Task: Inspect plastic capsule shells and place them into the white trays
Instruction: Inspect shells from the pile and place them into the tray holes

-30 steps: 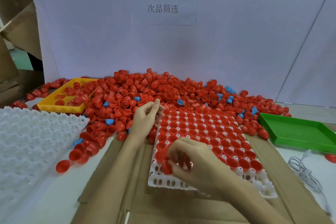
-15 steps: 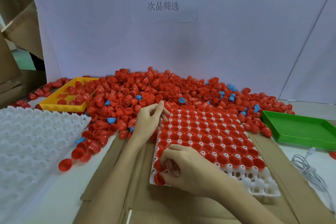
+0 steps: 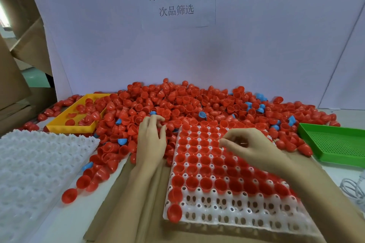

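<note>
I'm seeing my left hand (image 3: 151, 140) reaching into the near edge of the big heap of red plastic half-capsule shells (image 3: 177, 102), fingers loosely curled among the shells; whether it is actually pinching one I cannot tell, the fingertips are buried. My right hand (image 3: 250, 148) is hovering over the far middle of the white moulded plastic tray with round pockets (image 3: 237, 215), fingers curled inward, and nothing red is showing in them, so it's looking clenched on nothing, though the palm side is hidden.

The tray is sitting right in front of me so both hands are reaching it easily. Most pockets are filled with shells open side up, probably so the inside can be checked at a glance. The two nearest rows are mostly bare; one red shell (image 3: 174, 213) is sitting at the near left corner. I'm judging the tray as mostly done.

A second, unfilled stack of white moulded trays (image 3: 35, 163) is waiting at the left, likely next in line. A yellow perforated plastic tray (image 3: 65, 126) at far left is holding a few red shells, maybe rejects; a green perforated plastic tray (image 3: 335, 144) at right is lying beside the heap. A few light blue plastic shells (image 3: 122, 141) are mixed into the red.

Surface: flattened brown cardboard sheets (image 3: 138, 203) lying over a pale tabletop, a white cable (image 3: 353, 189) at near right. Behind, a white board carrying a printed paper sign with Chinese characters (image 3: 175, 0); brown cardboard boxes (image 3: 17, 45) standing at far left.
</note>
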Motion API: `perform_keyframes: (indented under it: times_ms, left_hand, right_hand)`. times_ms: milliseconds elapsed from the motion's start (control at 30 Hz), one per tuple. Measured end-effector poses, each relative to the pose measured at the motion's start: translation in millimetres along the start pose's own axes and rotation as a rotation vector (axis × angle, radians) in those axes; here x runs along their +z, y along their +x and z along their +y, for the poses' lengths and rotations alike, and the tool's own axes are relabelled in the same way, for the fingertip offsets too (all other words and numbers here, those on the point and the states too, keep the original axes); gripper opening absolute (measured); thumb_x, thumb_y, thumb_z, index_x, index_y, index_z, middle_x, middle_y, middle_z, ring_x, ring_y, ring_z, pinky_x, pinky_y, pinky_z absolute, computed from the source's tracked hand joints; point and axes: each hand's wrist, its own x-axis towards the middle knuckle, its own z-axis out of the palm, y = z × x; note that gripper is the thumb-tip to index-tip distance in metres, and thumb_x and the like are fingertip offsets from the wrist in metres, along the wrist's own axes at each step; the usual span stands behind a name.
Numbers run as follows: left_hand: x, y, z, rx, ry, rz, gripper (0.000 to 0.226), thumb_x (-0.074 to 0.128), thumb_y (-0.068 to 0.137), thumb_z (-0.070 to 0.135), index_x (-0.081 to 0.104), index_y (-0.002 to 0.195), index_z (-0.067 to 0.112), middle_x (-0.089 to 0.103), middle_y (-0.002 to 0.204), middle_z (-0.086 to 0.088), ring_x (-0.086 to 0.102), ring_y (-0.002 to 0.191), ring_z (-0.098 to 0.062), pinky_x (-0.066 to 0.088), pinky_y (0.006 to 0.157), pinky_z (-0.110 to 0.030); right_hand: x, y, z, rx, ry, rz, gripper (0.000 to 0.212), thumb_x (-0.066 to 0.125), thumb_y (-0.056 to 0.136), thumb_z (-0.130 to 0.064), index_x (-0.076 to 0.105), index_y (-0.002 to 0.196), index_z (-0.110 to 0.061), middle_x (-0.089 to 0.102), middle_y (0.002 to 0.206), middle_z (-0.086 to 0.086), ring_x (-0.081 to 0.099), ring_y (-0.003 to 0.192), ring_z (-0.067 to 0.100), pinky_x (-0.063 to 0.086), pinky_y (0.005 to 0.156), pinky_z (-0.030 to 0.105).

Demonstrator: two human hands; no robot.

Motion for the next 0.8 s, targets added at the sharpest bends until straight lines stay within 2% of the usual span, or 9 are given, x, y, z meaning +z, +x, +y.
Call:
perform_keyframes:
  times_ms: [100,167,233,333,433,633,800]
  left_hand:
    - [2.9,0.8,-4.6,0.058,0.131,-0.010,0.020,0.067,0.100,0.007,0.066,0.119,0.010,0.058,0.120,-0.003,0.052,0.118,-0.020,0.042,0.092,-0.022]
    - [5.8,2.2,-5.4,0.084,0.173,-0.024,0.021,0.067,0.099,0.009,0.066,0.120,0.010,0.060,0.122,-0.002,0.051,0.118,-0.019,0.047,0.095,-0.028]
    - [9.1,2.8,-6.2,0.100,0.191,-0.048,0.025,0.065,0.101,0.013,0.065,0.126,0.012,0.061,0.128,0.000,0.051,0.122,-0.016,0.048,0.104,-0.035]
    - [16.6,4.8,-8.5,0.100,0.239,-0.111,0.034,0.057,0.107,0.023,0.061,0.140,0.018,0.054,0.150,0.002,0.045,0.140,-0.015,0.036,0.116,-0.038]
    - [23.5,4.6,-11.3,0.110,0.321,-0.171,0.038,0.049,0.110,0.031,0.058,0.146,0.024,0.041,0.164,0.004,0.038,0.149,-0.014,0.029,0.119,-0.041]
    - [24.0,6.5,-16.3,0.162,0.414,-0.218,0.041,0.041,0.111,0.035,0.055,0.148,0.027,0.033,0.169,0.008,0.037,0.149,-0.009,0.027,0.117,-0.038]
    - [21.8,9.9,-15.6,0.165,0.470,-0.239,0.042,0.038,0.112,0.031,0.054,0.151,0.027,0.045,0.161,0.010,0.043,0.143,-0.007,0.027,0.114,-0.034]
  right_hand:
    - [-23.0,7.0,29.5,0.049,0.022,0.093,0.020,0.065,0.101,-0.037,0.079,0.088,-0.030,0.071,0.072,-0.008,0.055,0.055,0.002,0.046,0.056,0.017]
    - [-30.0,7.6,44.3,0.070,0.039,0.149,0.021,0.065,0.102,-0.033,0.080,0.086,-0.029,0.071,0.070,-0.006,0.051,0.051,0.001,0.043,0.052,0.014]
    - [-31.6,5.4,52.8,0.064,0.057,0.186,0.022,0.065,0.101,-0.032,0.080,0.085,-0.030,0.071,0.069,-0.002,0.050,0.050,0.001,0.042,0.052,0.014]
    - [-30.1,0.7,57.3,0.032,0.072,0.204,0.022,0.065,0.101,-0.033,0.079,0.085,-0.031,0.069,0.067,-0.001,0.053,0.053,0.003,0.044,0.054,0.016]
    - [-26.9,-0.5,59.1,0.007,0.053,0.211,0.023,0.065,0.102,-0.033,0.078,0.083,-0.031,0.067,0.066,0.003,0.053,0.054,0.008,0.044,0.054,0.026]
    - [-18.3,-2.3,64.3,-0.020,-0.007,0.216,0.025,0.065,0.103,-0.030,0.074,0.080,-0.035,0.065,0.062,-0.005,0.051,0.050,0.005,0.041,0.053,0.018]
    - [-19.0,-5.1,64.3,-0.025,-0.003,0.249,0.025,0.064,0.103,-0.033,0.074,0.080,-0.036,0.065,0.063,-0.007,0.055,0.052,0.006,0.043,0.054,0.017]
